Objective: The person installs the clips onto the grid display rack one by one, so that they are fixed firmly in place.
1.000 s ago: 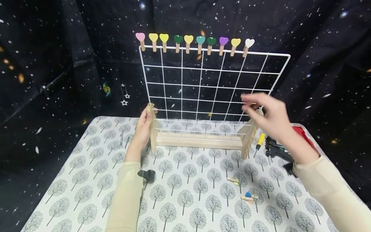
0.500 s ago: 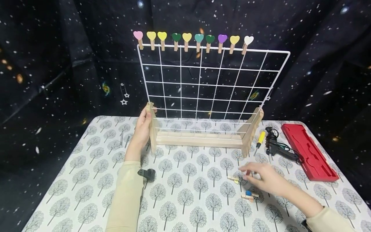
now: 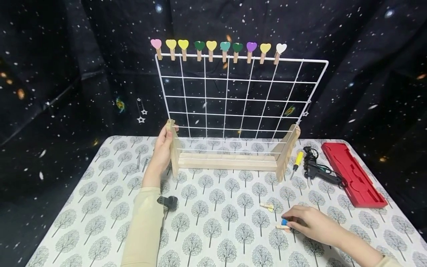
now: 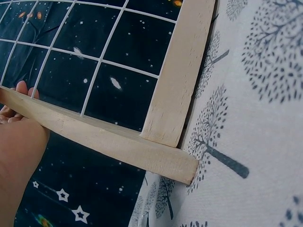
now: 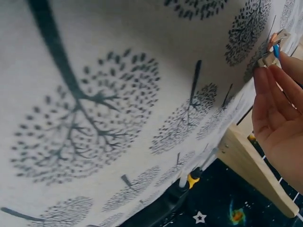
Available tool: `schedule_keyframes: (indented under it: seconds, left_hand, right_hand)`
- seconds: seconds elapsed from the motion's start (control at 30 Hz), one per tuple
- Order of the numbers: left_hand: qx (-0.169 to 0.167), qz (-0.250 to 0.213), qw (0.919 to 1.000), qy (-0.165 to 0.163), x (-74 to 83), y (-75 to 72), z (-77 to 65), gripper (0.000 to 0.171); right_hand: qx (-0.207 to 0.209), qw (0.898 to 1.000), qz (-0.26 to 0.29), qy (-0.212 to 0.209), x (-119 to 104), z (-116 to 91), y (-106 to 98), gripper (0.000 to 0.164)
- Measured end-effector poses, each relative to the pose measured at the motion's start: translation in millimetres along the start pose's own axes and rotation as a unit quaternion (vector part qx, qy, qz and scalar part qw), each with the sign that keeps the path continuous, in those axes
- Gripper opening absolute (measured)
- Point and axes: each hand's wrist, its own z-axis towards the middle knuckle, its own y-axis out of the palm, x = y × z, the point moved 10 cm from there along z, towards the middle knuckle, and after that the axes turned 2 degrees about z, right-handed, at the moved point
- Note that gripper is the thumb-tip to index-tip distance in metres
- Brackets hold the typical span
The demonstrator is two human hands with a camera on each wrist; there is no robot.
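My left hand (image 3: 162, 150) grips the left wooden upright (image 3: 174, 152) of a stand that holds a white wire grid (image 3: 227, 89). The left wrist view has the fingers curled round that upright. Along the grid's top wire sits a row of heart clothespins, from a pink clothespin (image 3: 156, 44) to a white clothespin (image 3: 281, 49). Low on the table my right hand (image 3: 311, 222) pinches a blue clothespin (image 3: 284, 221) between thumb and fingers. An orange-hearted clothespin (image 3: 282, 227) lies right beside it, and a yellow clothespin (image 3: 267, 206) lies a little farther back.
To the stand's right lie a yellow-handled screwdriver (image 3: 298, 161), a black glue gun (image 3: 320, 172) with its cord, and a red tray (image 3: 355, 176). Small metal tools (image 3: 138, 162) lie left of my left hand. A tree-print cloth (image 3: 207, 237) covers the table.
My right hand has come down from beside the grid to the table and taken hold of the blue clothespin. My left hand stays on the upright.
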Motion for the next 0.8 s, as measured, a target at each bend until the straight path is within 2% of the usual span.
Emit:
schedule_keyframes:
  seconds: [0.1, 0.37, 0.5, 0.7, 0.8]
  left_hand:
    - [0.003, -0.006, 1.0, -0.001, -4.7, -1.3, 2.0, 0.047]
    - [0.003, -0.01, 0.9999, 0.0, -7.9, -0.3, 3.4, 0.052]
    - [0.002, -0.011, 0.9999, 0.001, -1.2, 1.4, 1.5, 0.048]
    - [0.001, -0.004, 1.0, -0.005, 7.2, 4.6, -3.5, 0.047]
    - [0.003, -0.008, 0.9999, -0.007, 6.7, 4.4, -3.9, 0.047]
  right_hand:
    - [0.0, 1.0, -0.011, -0.015, -4, 3, 0, 0.02]
    - [0.007, 0.997, 0.031, -0.064, -8, 6, -2, 0.012]
    - [0.01, 0.997, 0.039, -0.063, -6, 7, -3, 0.011]
    - [-0.021, 0.997, 0.066, -0.044, -3, 9, 4, 0.018]
    - [-0.026, 0.997, 0.061, -0.043, -4, 11, 6, 0.018]
